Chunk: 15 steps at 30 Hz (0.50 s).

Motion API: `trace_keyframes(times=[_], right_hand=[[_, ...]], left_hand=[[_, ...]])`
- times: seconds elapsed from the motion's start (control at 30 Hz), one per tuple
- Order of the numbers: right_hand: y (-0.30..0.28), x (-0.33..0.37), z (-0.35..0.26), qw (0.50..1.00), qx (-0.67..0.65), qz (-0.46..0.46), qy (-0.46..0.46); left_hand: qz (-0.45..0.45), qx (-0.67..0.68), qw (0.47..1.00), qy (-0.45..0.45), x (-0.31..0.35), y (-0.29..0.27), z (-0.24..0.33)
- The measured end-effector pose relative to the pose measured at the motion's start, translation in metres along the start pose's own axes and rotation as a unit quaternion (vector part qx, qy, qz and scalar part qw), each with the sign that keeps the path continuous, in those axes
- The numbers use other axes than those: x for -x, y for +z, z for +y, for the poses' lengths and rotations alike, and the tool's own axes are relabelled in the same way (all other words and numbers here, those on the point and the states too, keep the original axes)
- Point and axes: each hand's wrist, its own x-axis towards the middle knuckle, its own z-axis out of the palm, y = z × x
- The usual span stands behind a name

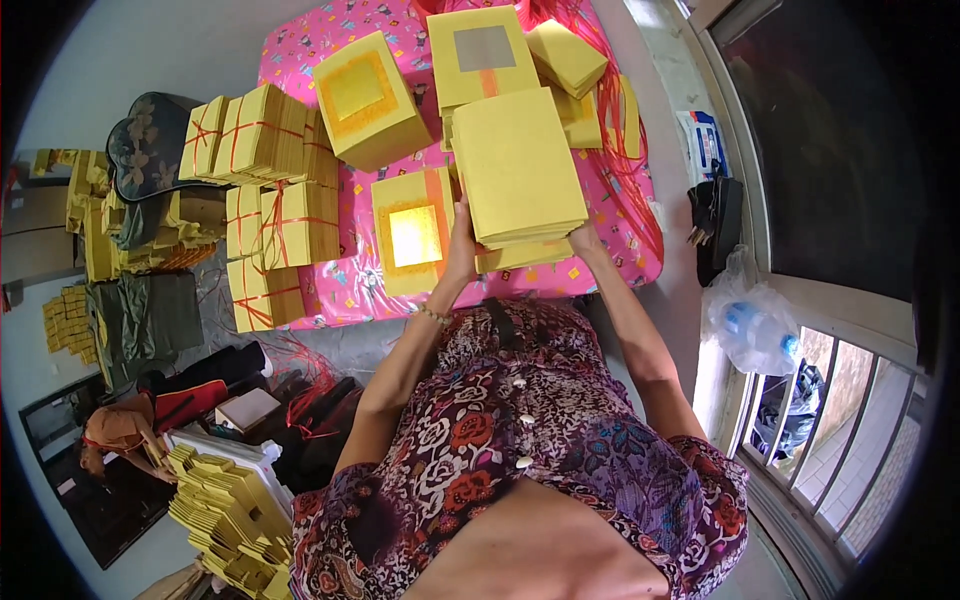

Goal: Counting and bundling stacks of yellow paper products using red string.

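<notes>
Left grip (461,246) | right grip (586,240) | both clasping yellow paper stack (523,165)

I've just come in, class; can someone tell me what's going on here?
A person holds a thick stack of yellow paper between their left hand and right hand, over a pink patterned cover. Other yellow piles sit around it. Red-tied bundles stand to the left; loose red strands trail on the right. Another person is at lower left.

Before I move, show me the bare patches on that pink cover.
Narrow strip of pink cover between tied bundles and near gold-foil stack; wider patch behind the bundles, far left corner. Crowded: around the held stack, yellow piles behind, red strings right.
</notes>
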Motion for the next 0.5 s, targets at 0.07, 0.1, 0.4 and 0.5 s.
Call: trace_keyframes(times=[0.07, 0.1, 0.4, 0.5], right_hand=[[-0.025, -0.008, 0.036, 0.993, 0.109, -0.013, -0.035], [-0.040, -0.011, 0.056, 0.974, 0.215, -0.024, -0.067], [-0.039, -0.023, 0.043, 0.987, 0.152, -0.029, -0.036], [-0.025, -0.041, 0.024, 0.991, 0.128, -0.038, -0.028]], left_hand=[[0.018, -0.023, 0.999, -0.022, -0.003, 0.000, -0.017], [0.014, -0.022, 0.999, -0.023, -0.004, 0.002, -0.021], [0.021, 0.028, 0.998, 0.052, -0.023, -0.001, -0.008], [0.007, 0.038, 0.998, 0.050, -0.043, -0.008, 0.003]])
